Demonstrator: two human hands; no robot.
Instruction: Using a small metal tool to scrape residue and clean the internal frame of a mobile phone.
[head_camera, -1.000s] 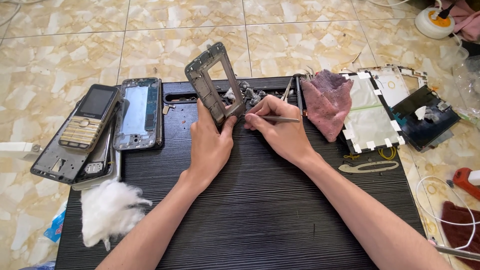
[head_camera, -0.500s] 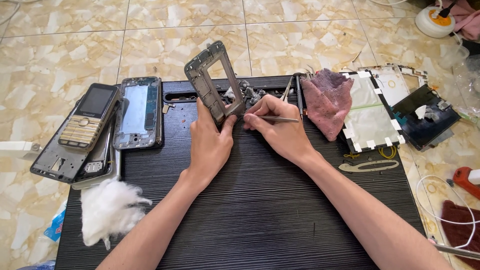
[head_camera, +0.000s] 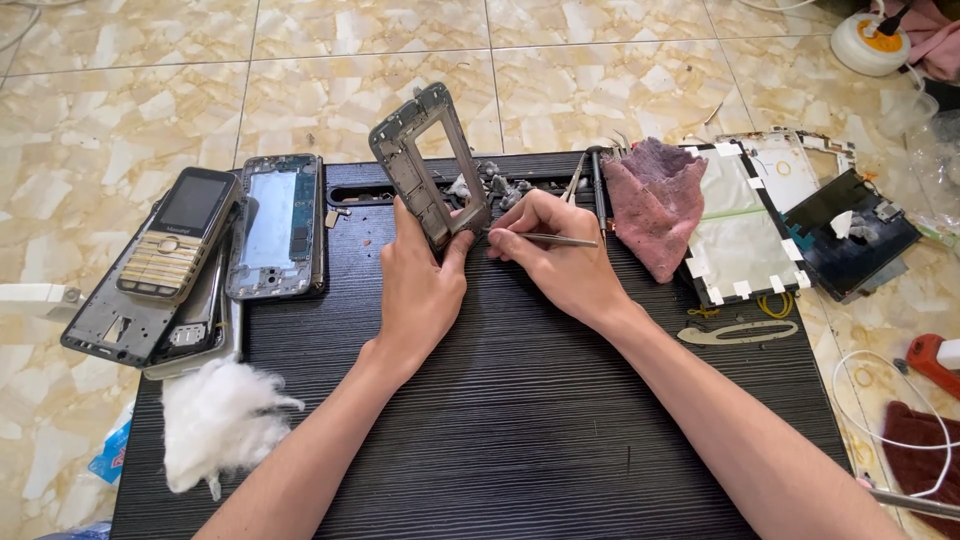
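- Left hand (head_camera: 420, 290): fingers closed around the near end of a grey metal phone mid-frame (head_camera: 430, 165), held upright and tilted, over the far middle of the black ribbed bench mat (head_camera: 520, 430).
- Right hand (head_camera: 555, 255): fingers pinch a thin metal pick (head_camera: 545, 239), tip at the frame's lower edge.
- Left: silver open phone chassis (head_camera: 277, 225), keypad phone (head_camera: 180, 235), white cotton wad (head_camera: 220, 420).
- Right: pink cloth (head_camera: 655, 205), taped white panel (head_camera: 745, 225).
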